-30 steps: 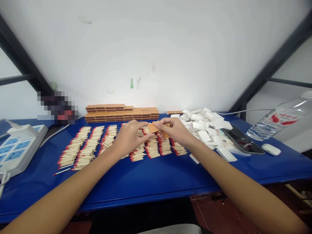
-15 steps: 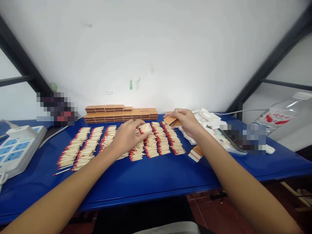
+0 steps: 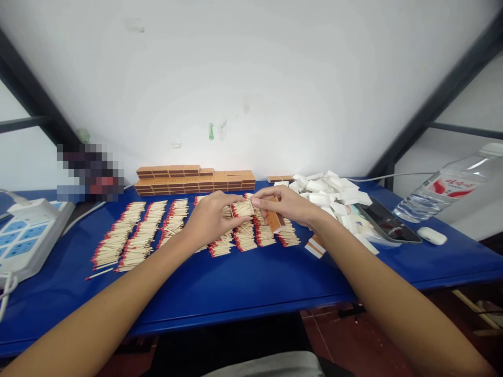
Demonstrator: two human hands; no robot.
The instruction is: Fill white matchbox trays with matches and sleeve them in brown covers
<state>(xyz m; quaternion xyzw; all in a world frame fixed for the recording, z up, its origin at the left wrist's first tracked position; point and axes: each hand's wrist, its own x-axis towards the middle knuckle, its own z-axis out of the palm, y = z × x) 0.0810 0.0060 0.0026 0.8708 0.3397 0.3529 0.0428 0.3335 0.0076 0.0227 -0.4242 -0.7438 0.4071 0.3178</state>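
My left hand (image 3: 210, 219) pinches a small white matchbox tray filled with matches (image 3: 242, 208) above the rows of red-tipped matches (image 3: 157, 230) laid out on the blue table (image 3: 236, 283). My right hand (image 3: 293, 205) holds an orange matchbox sleeve (image 3: 275, 220) under its palm, and its fingertips touch the right end of the tray. Both hands meet over the middle rows.
Stacked orange matchboxes (image 3: 194, 180) line the wall. A heap of white trays (image 3: 334, 191) lies at the right, with a phone (image 3: 389, 222), a white mouse-like object (image 3: 431, 235) and a water bottle (image 3: 448, 191). An orange-and-white box (image 3: 315, 246) lies near my right wrist. A power strip (image 3: 27, 233) sits left.
My right hand came back from the pile at the right with an orange sleeve and met the left hand, which still holds the filled tray.
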